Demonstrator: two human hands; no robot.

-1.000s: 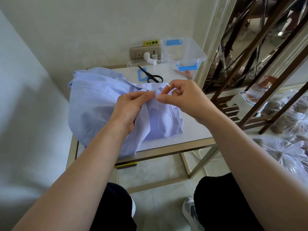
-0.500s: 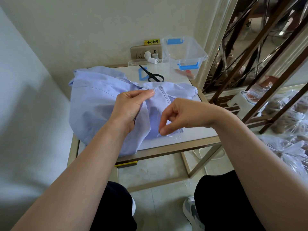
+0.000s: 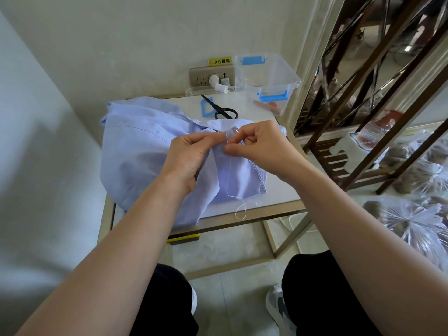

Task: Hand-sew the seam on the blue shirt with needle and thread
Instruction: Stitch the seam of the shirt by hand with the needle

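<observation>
Scissors (image 3: 221,110), clear box (image 3: 266,80) crowd table's (image 3: 278,192) far edge.

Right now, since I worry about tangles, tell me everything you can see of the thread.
The thread is thin, pale and slack. It starts at the seam between the left hand, which pinches the shirt, and the right hand, which holds the needle. It then runs down over the shirt and ends in a small open loop across the table's front edge. No knot shows, and fingers hide its upper end.
</observation>
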